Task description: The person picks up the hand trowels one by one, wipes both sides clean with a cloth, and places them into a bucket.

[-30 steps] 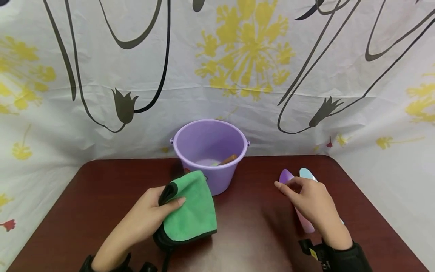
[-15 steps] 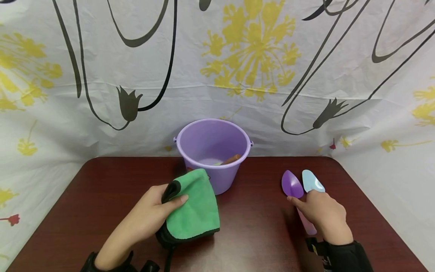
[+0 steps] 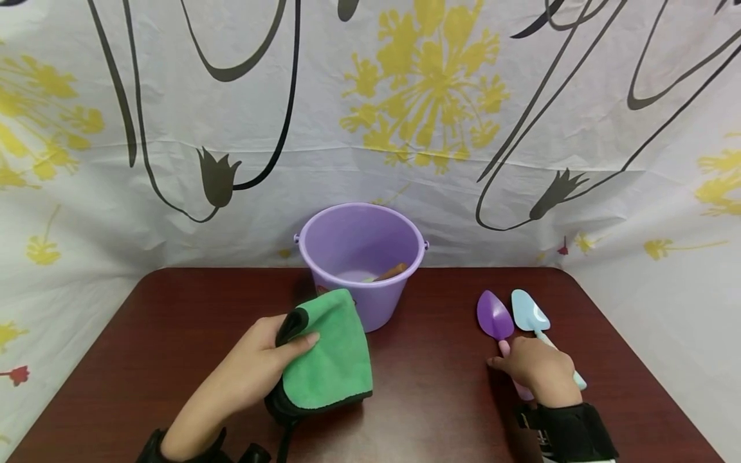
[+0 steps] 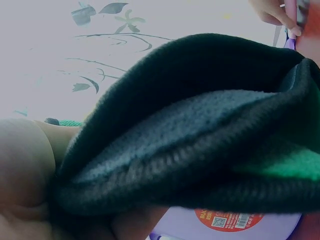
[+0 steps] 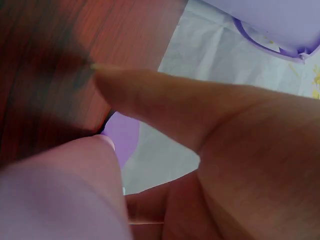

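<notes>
My left hand [image 3: 260, 360] grips a folded green towel [image 3: 330, 354] with a dark edge, its thumb on top. The left wrist view shows the grey inside of the towel's fold [image 4: 185, 130]. At the right, a toy shovel [image 3: 494, 315] with a purple blade and pink handle lies on the table. My right hand [image 3: 541, 370] is low over that handle [image 5: 60, 185], its thumb [image 5: 145, 95] straight and apart from it in the right wrist view. Beside it lies a light blue toy shovel [image 3: 529, 312], its handle partly hidden by the hand.
A purple bucket [image 3: 376, 308] stands at the back middle of the dark red-brown table [image 3: 202, 302]. Inside it lies a brown-handled thing [image 3: 393, 271]. A flower-patterned white sheet [image 3: 324, 167] hangs behind the table.
My right hand has come down and back from the shovel blades to the purple shovel's handle, uncovering both blades. The left hand and towel have hardly moved.
</notes>
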{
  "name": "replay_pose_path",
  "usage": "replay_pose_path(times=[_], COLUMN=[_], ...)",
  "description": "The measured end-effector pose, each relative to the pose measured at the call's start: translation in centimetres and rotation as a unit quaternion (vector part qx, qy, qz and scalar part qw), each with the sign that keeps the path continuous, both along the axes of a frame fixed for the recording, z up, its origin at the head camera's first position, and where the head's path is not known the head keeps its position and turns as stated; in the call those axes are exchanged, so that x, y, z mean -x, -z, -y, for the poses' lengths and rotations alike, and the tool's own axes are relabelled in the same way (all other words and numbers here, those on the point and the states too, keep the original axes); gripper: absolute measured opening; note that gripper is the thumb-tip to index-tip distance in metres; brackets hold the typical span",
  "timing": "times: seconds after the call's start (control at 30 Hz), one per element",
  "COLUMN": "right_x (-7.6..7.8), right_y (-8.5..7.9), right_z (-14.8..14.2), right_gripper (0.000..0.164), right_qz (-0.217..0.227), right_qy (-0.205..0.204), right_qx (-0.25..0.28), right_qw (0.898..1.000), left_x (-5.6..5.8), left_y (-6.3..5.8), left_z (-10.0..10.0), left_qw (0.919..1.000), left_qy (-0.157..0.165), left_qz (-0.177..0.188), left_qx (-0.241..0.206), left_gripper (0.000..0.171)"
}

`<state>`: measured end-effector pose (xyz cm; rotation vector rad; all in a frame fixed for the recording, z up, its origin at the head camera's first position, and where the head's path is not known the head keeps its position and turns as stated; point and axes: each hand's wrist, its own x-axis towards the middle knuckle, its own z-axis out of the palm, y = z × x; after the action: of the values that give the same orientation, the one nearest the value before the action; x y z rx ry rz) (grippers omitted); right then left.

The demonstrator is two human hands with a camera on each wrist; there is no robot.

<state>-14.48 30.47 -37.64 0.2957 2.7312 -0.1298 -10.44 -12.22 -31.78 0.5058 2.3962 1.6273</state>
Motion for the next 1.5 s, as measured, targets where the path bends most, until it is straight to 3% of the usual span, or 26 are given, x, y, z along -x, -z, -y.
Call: replay_pose_path(times=[0.13,0.3,0.4,0.53,0.73,0.93,1.07,1.23,1.5], right_x=[0.2,0.2,0.2,0.1,0.3,0.0,-0.5,-1.8,-4.9], right_y=[0.3,0.4,0.6,0.9,0.5,0.0,-0.9,-3.3,-6.6], right_z=[-0.1,0.1,0.3,0.6,0.7,0.7,1.2,2.2,3.6], right_gripper=[0.061,0.032,0.024,0.026,0.049,0.039,0.030,0.029,0.028], right_qz=[0.004,-0.013,-0.028,-0.038,-0.037,-0.106,-0.146,-0.149,-0.229], right_qy=[-0.017,-0.036,-0.043,-0.030,-0.017,-0.053,-0.070,-0.076,-0.107], right_qx=[-0.004,0.007,0.010,0.015,0.018,0.027,0.063,0.114,0.125], right_qw=[1.000,0.999,0.999,0.999,0.999,0.993,0.985,0.979,0.959], left_x=[0.0,0.1,0.2,0.2,0.3,0.2,0.1,0.0,-0.4], left_y=[0.1,0.2,0.3,0.4,0.3,0.1,0.2,0.3,0.0], left_z=[-0.1,-0.2,-0.4,-0.6,-0.6,-0.6,-0.6,-0.7,-0.8], left_qw=[1.0000,1.0000,0.9999,0.9997,0.9989,0.9993,0.9995,0.9996,0.9996], left_qy=[-0.001,0.008,0.013,0.014,0.010,0.006,0.000,-0.005,-0.022], left_qz=[0.002,0.000,-0.002,-0.009,-0.022,-0.012,-0.010,-0.014,-0.019], left_qx=[0.004,0.005,0.006,0.020,0.039,0.036,0.029,0.022,0.005], left_gripper=[0.037,0.040,0.039,0.033,0.026,0.031,0.034,0.034,0.038])
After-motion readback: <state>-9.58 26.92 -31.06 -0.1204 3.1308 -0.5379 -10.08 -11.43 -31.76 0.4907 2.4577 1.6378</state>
